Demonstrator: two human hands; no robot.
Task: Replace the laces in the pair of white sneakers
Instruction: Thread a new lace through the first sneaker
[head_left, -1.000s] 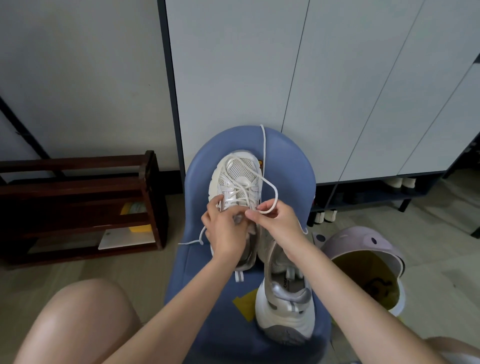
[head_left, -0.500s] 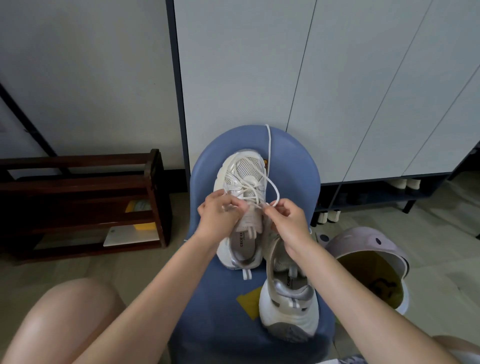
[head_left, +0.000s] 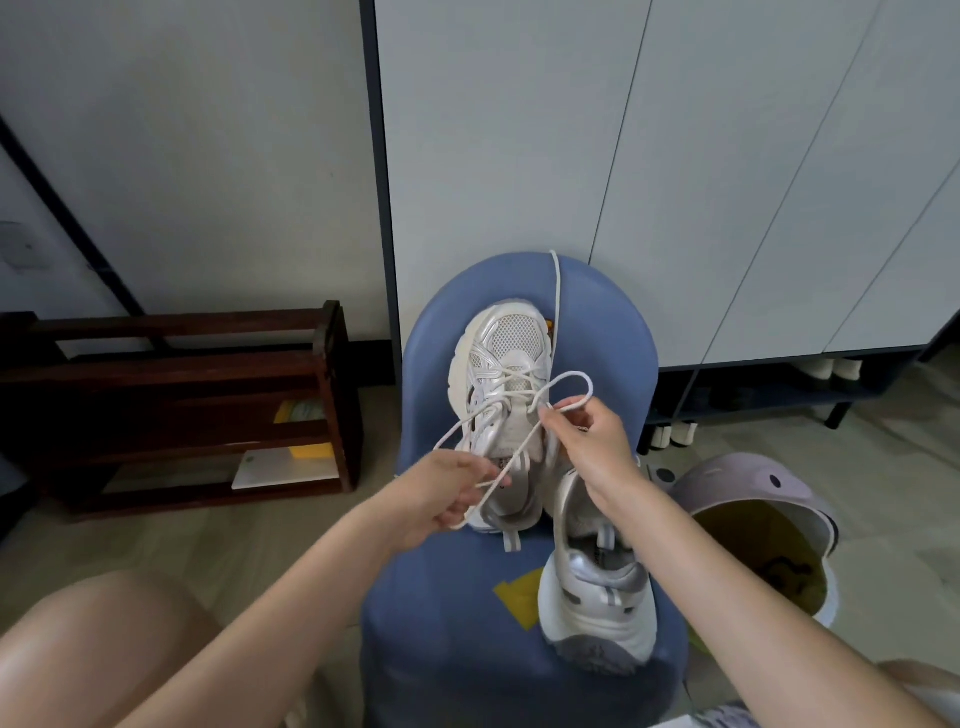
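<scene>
Blue chair (head_left: 457, 649) carries everything; seat curved, not flat, so it is no steady bench. Cabinet doors (head_left: 675, 182) behind it, dark wooden rack (head_left: 182, 410) to the left on the floor, a pale lidded bin (head_left: 753, 499) standing open to the right.

Far sneaker (head_left: 501, 395) lies toe away on the seat, its lower rows laced, upper eyelets not plainly readable. Near sneaker (head_left: 597, 597) lies heel toward the camera, close to the seat's front edge; no lace visible in it. Judged: first shoe nearly done, second not begun.

Left hand (head_left: 441, 499) has its fingers curled round one run of the lace (head_left: 519, 441), drawn out toward the left. Right hand (head_left: 587, 447) pinches the other run beside the tongue, a loop (head_left: 576, 387) standing up above the fingers.

A second loose cord (head_left: 557, 291) trails over the chair back.

Risks, as judgement:
- Uneven pull from the left could leave the two ends unequal, or drag the light shoe across the seat.
- The loop may slip the pinch, or snag a lower crossing, and knot.
- A nudge from the right forearm could send the near sneaker off the edge, perhaps into the bin.
- The trailing cord could slide off behind.
</scene>
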